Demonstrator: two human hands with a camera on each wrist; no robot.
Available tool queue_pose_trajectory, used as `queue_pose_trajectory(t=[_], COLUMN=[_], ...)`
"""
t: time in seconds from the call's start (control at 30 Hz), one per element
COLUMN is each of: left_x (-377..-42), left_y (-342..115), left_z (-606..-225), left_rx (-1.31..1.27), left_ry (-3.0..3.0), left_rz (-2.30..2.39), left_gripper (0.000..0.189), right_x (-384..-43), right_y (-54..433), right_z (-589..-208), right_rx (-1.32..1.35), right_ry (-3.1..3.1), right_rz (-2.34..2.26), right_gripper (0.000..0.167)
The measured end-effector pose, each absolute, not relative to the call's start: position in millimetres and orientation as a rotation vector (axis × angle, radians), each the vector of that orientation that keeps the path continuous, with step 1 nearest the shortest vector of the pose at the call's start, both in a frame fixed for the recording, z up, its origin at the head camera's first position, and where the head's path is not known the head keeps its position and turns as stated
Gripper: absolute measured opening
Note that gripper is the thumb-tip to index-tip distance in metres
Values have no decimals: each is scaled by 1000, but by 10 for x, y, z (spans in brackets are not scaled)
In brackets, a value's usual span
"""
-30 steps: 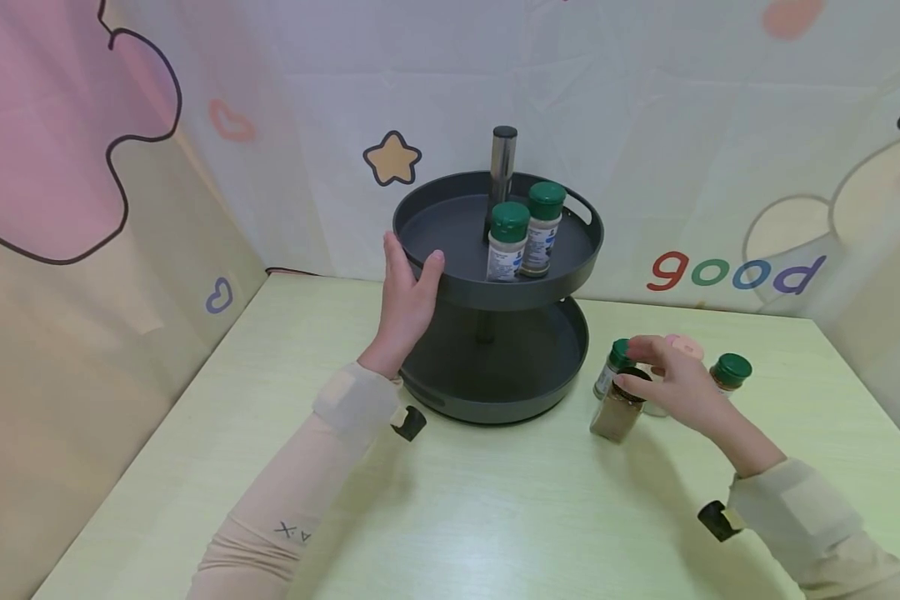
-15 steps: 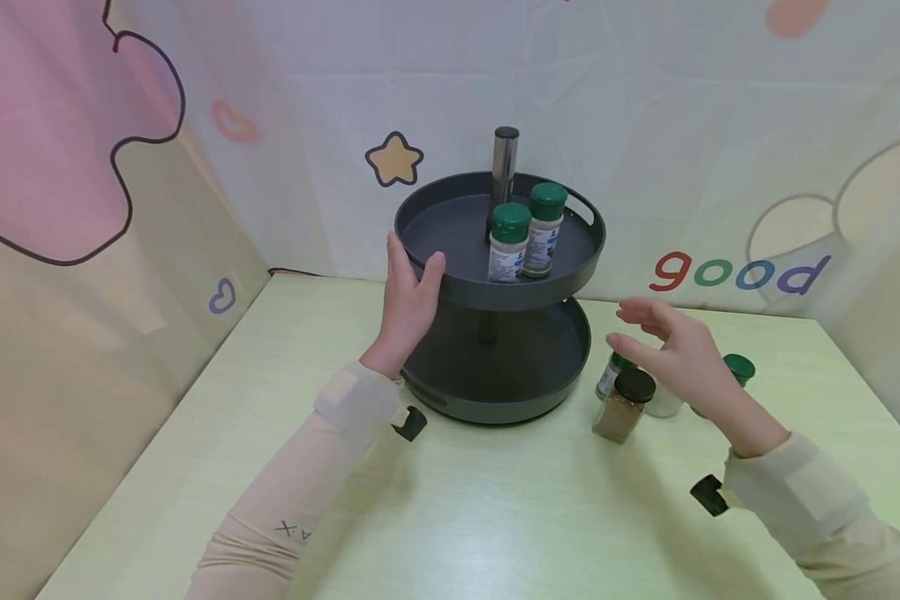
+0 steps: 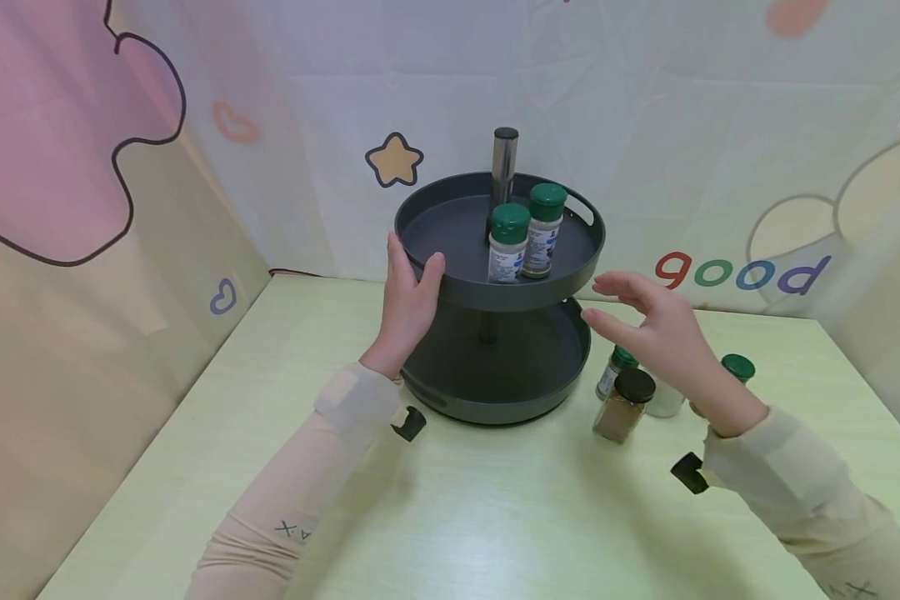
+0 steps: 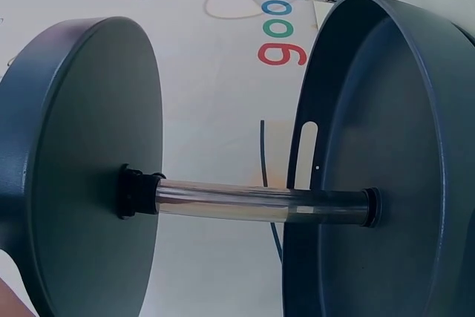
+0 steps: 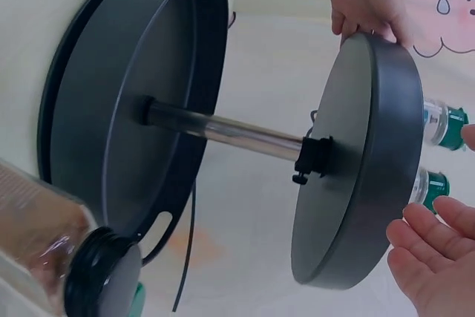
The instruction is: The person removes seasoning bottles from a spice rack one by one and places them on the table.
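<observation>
A dark grey two-tier round tray stand (image 3: 498,408) stands on the table with a metal post through its middle. Two green-capped spice jars (image 3: 507,242) sit upright on its upper tier. My left hand (image 3: 407,308) touches the upper tier's rim at the left, its fingers straight and thumb apart. Off the rim's right side hovers my right hand (image 3: 656,333), fingers apart and holding nothing. Below it are a black-lidded square spice jar (image 3: 621,412), a small green-capped jar (image 3: 607,379) and a clear jar (image 3: 666,402), mostly hidden.
Another green-capped jar (image 3: 738,365) stands at the right, partly behind my right wrist. The pale wooden table (image 3: 495,508) meets a printed cloth backdrop (image 3: 322,167) at its far edge.
My right hand has risen from over the black-lidded jar and moved left toward the upper tier. My left hand stays against the rim, and the jars stand where they were.
</observation>
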State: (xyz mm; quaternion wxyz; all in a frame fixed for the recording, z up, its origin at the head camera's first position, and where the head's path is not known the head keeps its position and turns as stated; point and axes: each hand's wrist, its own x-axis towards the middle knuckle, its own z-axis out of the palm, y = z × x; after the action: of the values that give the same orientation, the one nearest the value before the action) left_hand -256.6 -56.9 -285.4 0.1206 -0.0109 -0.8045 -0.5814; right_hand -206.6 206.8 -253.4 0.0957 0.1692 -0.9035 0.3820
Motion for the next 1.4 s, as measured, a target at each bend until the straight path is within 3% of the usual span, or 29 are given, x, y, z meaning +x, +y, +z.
queue_pose_trajectory(t=[1.4], left_x=[-2572], left_y=[-564], left_z=[-2865], left_rx=[-17], left_ry=[-2348], left_rz=[-1696], left_gripper=[76], right_x=[-2331], right_y=[1603], right_z=[-2257], right_rx=[565], right_ry=[-2620], right_rz=[1192], right_gripper=[54])
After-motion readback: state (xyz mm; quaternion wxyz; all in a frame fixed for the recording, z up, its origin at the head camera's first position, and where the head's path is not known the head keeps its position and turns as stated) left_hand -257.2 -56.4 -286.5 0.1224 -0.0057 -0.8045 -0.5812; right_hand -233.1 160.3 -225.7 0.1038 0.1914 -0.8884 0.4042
